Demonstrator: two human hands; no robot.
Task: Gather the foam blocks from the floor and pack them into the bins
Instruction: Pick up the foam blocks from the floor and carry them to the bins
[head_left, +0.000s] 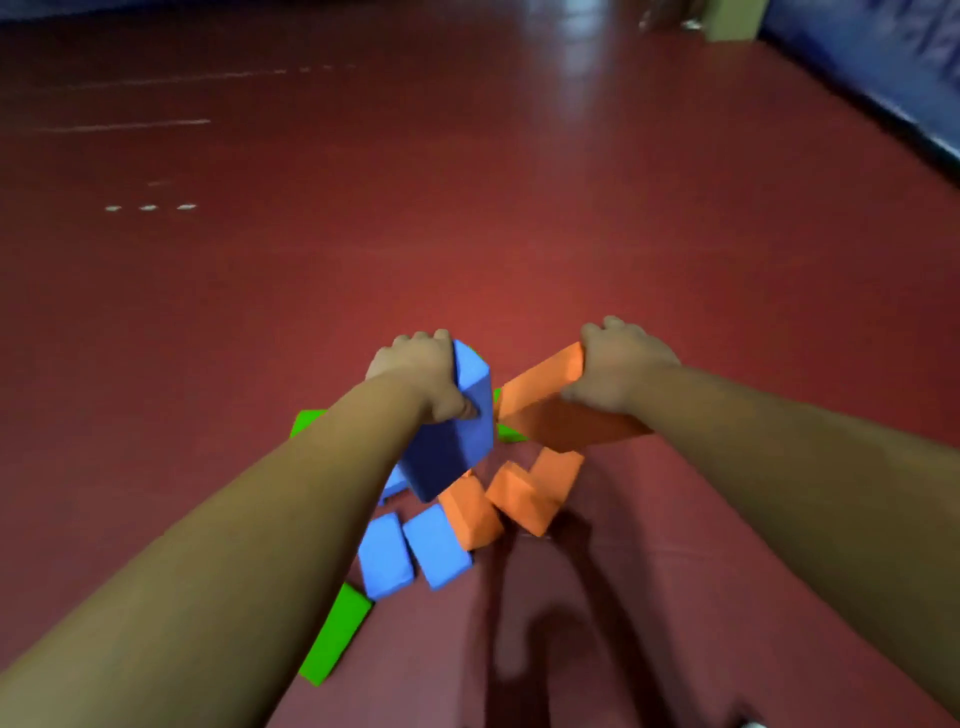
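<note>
Red floor (467, 208): left hand (421, 376) grips blue rectangular foam block (457, 441), right hand (618, 364) at 3 o'clock grips orange rectangular foam block (545, 410).

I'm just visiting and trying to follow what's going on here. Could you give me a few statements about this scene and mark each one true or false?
1. The left hand grips a blue block. True.
2. The right hand holds nothing. False: it grips an orange block.
3. A green block lies on the red floor. True.
4. A bin stands next to the loose blocks. False: no bin shows in this view.
</note>
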